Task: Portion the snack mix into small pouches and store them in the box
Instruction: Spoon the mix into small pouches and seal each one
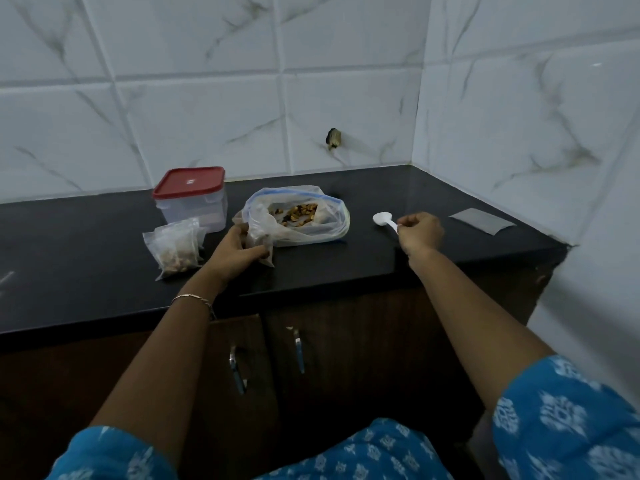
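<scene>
**Inspector:** Small pouch [258, 232]: middle covered by the fingers [258, 251] of the left hand [232, 249]. Contents not determinable.

**Clerk:** And the spoon [382, 219]?

**Inspector:** Handle end hidden inside the fingers of the right hand [420, 233]. Beyond the left fingers, the box [194, 206] has cloudy walls, contents unclear. Lid mark [189, 182] too small to read. Surface [69, 265] cut off by the left edge.

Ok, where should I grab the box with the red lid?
Probably from above: span the lid of the box, fingers down its left and right walls. It stands upright and closed; filled pouches crowd its front, the snack bag its right.
</scene>
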Demonstrator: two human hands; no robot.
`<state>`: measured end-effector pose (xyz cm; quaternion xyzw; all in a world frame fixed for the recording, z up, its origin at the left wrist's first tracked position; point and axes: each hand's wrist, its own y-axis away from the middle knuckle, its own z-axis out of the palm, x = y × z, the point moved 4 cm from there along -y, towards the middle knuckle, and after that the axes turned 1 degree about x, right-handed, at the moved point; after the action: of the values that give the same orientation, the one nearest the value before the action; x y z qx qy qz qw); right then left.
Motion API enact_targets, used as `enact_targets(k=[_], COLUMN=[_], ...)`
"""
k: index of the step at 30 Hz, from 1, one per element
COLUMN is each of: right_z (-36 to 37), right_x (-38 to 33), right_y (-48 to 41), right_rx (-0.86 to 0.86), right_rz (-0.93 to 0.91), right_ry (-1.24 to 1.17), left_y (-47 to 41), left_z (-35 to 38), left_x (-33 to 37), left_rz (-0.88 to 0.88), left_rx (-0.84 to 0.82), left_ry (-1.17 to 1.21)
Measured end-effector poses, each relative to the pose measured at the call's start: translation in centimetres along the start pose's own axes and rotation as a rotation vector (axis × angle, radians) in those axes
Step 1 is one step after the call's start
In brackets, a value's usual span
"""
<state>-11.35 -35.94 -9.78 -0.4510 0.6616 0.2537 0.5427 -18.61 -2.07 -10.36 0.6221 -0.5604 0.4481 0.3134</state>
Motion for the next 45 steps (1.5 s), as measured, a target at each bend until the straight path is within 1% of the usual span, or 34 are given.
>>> enact_targets(k=[3, 6, 7, 8, 9, 12, 13, 14, 15, 17, 19, 21, 24, 28, 32, 34, 36, 37, 40, 41, 43, 45], right_z=[-0.2, -0.2, 0.4, 1.4, 2.8, 7.4, 8.8, 9.9, 10.7, 11.7, 12.4, 12.6, 13.1, 13.1, 13.3, 13.3, 13.4, 13.3, 13.3, 13.5, 13.9, 14.1], right_x=[-0.3, -1.9, -2.7, -3.6, -4.4, -6.6, -7.1, -7.5, -7.9, -8.3, -8.6, -8.9, -9.4, -10.9, -11.7, -11.5, -10.9, -10.5, -8.8, -8.2, -7.2, -6.8], right_y=[0.3, 2.3, 3.3, 4.4, 5.5, 9.2, 10.3, 11.2, 11.8, 12.3, 12.2, 11.9, 11.6, 11.3, 11.0, 11.0, 10.9, 10.9, 10.9, 10.9, 11.1, 11.3], right_rx=[0.024, 0.096, 0.076, 0.017, -0.079, -0.488, -0.595, -0.652, -0.663, -0.626, -0.578, -0.534, -0.579, -0.644, -0.651, -0.634, -0.625, -0.634, -0.681, -0.681, -0.669, -0.662], right_rz=[-0.013, -0.174, -0.25, -0.318, -0.366, -0.384, -0.392, -0.428, -0.488, -0.627, -0.705, -0.752, -0.807, -0.855, -0.907, -0.898, -0.825, -0.733, -0.333, -0.23, -0.131, -0.111], right_ry=[-0.035, -0.038, -0.051, -0.078, -0.115, -0.24, -0.255, -0.243, -0.22, -0.17, -0.096, 0.006, 0.12, 0.133, 0.197, 0.207, 0.12, 0.018, -0.37, -0.456, -0.53, -0.539], left_y=[0.2, 0.0, -0.1, 0.0, 0.0, 0.4, 0.4, 0.5, 0.5, 0.5, 0.3, 0.1, -0.1, -0.2, 0.0, -0.1, -0.1, -0.1, 0.2, 0.4, 0.4, 0.4], left_z=[0.2, 0.2, 0.3, 0.4, 0.4, 0.3, 0.2, 0.0, -0.2, -0.3, -0.4, -0.4, -0.7, -0.6, -0.3, -0.3, -0.3, -0.3, -0.3, -0.4, -0.6, -0.7], left_x=[0.1, 0.0, 0.0, 0.1, 0.1, 0.4, 0.3, 0.3, 0.3, 0.2, 0.0, -0.4, -0.7, -0.5, -0.2, -0.3, -0.5, -0.5, -0.1, -0.1, -0.1, -0.2], left_rz=[0.01, 0.011, 0.015, 0.013, 0.012, 0.0, 0.005, 0.013, 0.018, 0.026, 0.018, 0.015, 0.043, 0.061, 0.076, 0.072, 0.057, 0.06, 0.079, 0.076, 0.075, 0.073], left_rx=[-0.005, -0.013, -0.017, -0.022, -0.024, -0.03, -0.031, -0.029, -0.031, -0.044, -0.063, -0.069, -0.048, -0.059, -0.032, -0.025, -0.011, -0.006, 0.013, 0.026, 0.045, 0.047], left_ry=[-0.003, -0.006, -0.004, 0.006, 0.026, 0.129, 0.158, 0.181, 0.191, 0.217, 0.271, 0.307, 0.324, 0.309, 0.249, 0.22, 0.196, 0.194, 0.248, 0.279, 0.332, 0.354])
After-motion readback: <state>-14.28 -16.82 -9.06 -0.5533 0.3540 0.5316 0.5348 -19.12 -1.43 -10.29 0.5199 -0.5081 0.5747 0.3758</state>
